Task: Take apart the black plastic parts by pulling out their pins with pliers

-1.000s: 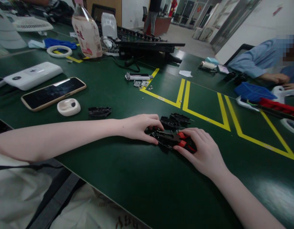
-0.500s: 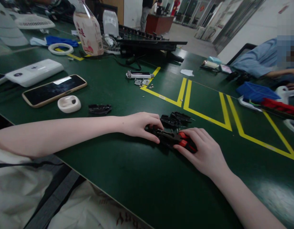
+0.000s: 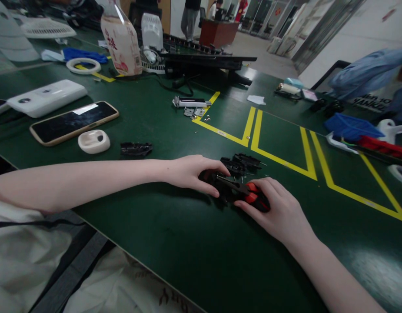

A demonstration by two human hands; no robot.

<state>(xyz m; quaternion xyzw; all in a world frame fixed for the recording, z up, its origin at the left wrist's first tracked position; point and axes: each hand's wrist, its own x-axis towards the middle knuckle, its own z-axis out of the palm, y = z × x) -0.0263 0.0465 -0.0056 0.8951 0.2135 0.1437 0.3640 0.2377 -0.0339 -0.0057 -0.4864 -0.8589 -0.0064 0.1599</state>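
My right hand is closed around the red and black handles of a pair of pliers lying low over the green table. The pliers' jaws reach left onto a small black plastic part. My left hand pinches that part between thumb and fingers and holds it down on the table. Just behind the hands lie a few more black plastic parts. Another black part lies alone to the left.
A phone, a white earbud case and a white box lie at the left. Yellow tape lines cross the table. A metal hinge piece with screws sits further back. Another person's blue sleeve and a blue tray are at right.
Both hands stay on the part and pliers, shifting only slightly. The person at right has pulled the arm back from the table.
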